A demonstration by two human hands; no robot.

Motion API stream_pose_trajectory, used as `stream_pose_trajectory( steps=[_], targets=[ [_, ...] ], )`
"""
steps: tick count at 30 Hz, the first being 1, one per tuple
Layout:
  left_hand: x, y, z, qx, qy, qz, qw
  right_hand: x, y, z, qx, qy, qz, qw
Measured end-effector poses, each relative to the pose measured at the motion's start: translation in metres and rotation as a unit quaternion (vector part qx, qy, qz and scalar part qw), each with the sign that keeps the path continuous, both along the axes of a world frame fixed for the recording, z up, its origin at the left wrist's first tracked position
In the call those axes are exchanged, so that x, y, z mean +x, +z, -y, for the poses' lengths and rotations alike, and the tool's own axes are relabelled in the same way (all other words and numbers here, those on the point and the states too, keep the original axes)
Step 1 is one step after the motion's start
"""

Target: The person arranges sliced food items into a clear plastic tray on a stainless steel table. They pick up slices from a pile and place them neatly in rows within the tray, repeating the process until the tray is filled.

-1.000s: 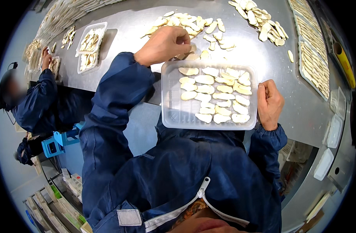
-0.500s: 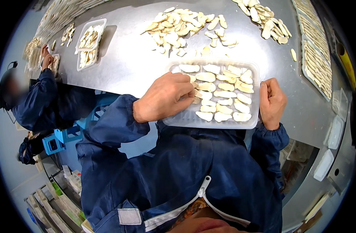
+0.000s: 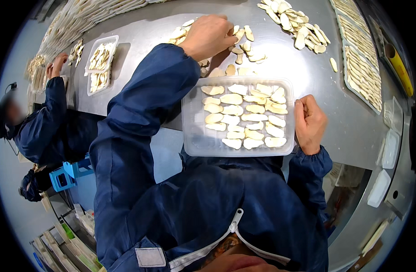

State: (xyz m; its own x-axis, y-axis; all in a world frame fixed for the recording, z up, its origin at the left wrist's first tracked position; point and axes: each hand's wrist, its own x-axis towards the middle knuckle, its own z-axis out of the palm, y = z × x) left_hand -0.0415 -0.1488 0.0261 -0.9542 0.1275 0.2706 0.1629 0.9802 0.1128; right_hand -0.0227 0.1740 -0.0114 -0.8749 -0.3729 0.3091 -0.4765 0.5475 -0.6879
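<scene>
My left hand point(image 3: 210, 37), fingers bent, hold hidden, is over loose flat cream slices point(image 3: 178, 34), my right hand point(image 3: 311, 123) curled, grip unclear, at right rim of clear rectangular plastic tray point(image 3: 193, 136) before me.

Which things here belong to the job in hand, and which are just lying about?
In the job:
left hand, over the slice pile
right hand, beside the clear tray
slices inside the tray

Apparently just lying about:
yellow tube
blue stool
white containers
</scene>
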Motion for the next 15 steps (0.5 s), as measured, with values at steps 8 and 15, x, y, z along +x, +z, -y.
stream_pose_trajectory(
  steps=[8, 15],
  targets=[
    [-0.016, -0.005, -0.009, 0.057, 0.018, 0.073, 0.996, 0.0, 0.0, 0.0, -0.009, 0.003, 0.006, 1.0],
    [0.036, 0.041, -0.01, 0.223, -0.029, 0.14, 0.964, 0.0, -0.002, -0.001, -0.004, -0.002, -0.004, 1.0]
  ],
)
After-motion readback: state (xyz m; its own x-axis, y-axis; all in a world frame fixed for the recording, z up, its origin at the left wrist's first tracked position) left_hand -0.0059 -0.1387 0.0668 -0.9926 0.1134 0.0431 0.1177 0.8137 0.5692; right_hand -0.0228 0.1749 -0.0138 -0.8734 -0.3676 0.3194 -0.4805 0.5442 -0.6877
